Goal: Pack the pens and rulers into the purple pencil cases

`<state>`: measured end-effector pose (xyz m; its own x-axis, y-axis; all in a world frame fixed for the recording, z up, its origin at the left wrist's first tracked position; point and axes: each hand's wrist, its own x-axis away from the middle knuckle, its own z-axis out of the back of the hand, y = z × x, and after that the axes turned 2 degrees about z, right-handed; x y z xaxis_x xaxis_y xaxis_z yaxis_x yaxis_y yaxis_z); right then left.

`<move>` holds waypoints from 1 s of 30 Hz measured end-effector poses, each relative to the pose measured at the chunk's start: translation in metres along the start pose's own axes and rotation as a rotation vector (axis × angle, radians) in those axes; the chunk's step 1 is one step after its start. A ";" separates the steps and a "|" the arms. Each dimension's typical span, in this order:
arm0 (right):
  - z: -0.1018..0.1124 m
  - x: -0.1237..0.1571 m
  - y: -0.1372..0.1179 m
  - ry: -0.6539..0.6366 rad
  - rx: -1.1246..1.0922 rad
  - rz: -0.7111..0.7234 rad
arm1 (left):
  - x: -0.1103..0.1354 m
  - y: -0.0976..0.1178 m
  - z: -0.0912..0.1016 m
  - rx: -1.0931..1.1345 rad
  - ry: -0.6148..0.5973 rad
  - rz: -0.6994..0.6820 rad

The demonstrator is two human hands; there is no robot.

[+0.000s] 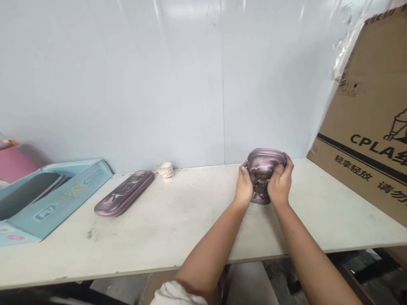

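Observation:
Both my hands grip a purple pencil case (262,166) with a cartoon figure on its lid, held up on end over the white tabletop (178,220) near the wall. My left hand (243,187) clasps its left side, fingers curled round the edge. My right hand (280,181) wraps its right side and top corner. A second purple pencil case (124,193) of the same kind lies flat on the table to the left, out of reach of either hand.
A small paper cup (165,170) stands by the wall beside the flat case. A light-blue open box (47,197) with a dark insert sits at the far left. A large cardboard carton (372,127) leans at the right end of the table.

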<state>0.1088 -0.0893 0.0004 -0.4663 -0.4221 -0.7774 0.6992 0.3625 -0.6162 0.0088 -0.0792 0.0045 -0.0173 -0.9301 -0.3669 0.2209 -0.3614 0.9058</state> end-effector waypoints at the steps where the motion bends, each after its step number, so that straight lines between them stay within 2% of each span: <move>1: -0.002 0.010 0.007 -0.044 0.026 -0.048 | 0.007 -0.008 -0.001 -0.042 -0.041 0.003; 4: -0.011 0.037 0.017 -0.289 0.087 -0.114 | 0.022 -0.026 0.006 -0.229 -0.074 0.085; 7: -0.021 0.053 0.005 -0.586 0.199 -0.143 | 0.029 -0.033 0.041 -0.399 -0.079 0.159; 9: -0.032 0.060 -0.017 -0.790 0.219 -0.117 | 0.031 -0.033 0.080 -0.484 -0.082 0.164; 11: -0.045 0.071 -0.045 -0.950 0.161 -0.059 | 0.034 -0.034 0.128 -0.559 -0.068 0.166; 15: -0.081 0.105 -0.109 -1.174 -0.019 0.031 | 0.047 -0.042 0.226 -0.690 -0.027 0.267; 18: -0.107 0.130 -0.150 -1.323 -0.080 0.061 | 0.061 -0.054 0.282 -0.772 -0.011 0.362; 21: -0.130 0.144 -0.179 -1.414 -0.062 0.088 | 0.070 -0.069 0.315 -0.822 0.038 0.403; 24: -0.147 0.149 -0.196 -1.443 0.022 0.139 | 0.067 -0.081 0.331 -0.912 0.093 0.323; 26: -0.157 0.148 -0.203 -1.413 0.137 0.199 | 0.058 -0.084 0.341 -0.994 0.106 0.208; 28: -0.166 0.146 -0.211 -1.325 0.245 0.290 | 0.044 -0.083 0.356 -1.070 0.123 0.102; 30: -0.176 0.143 -0.221 -1.248 0.262 0.403 | 0.026 -0.083 0.376 -1.151 0.176 0.079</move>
<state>-0.2085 -0.0837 0.0031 0.5020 -0.8467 -0.1765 0.8181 0.5310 -0.2207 -0.3771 -0.0980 -0.0005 0.1513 -0.8930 -0.4238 0.9709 0.0537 0.2335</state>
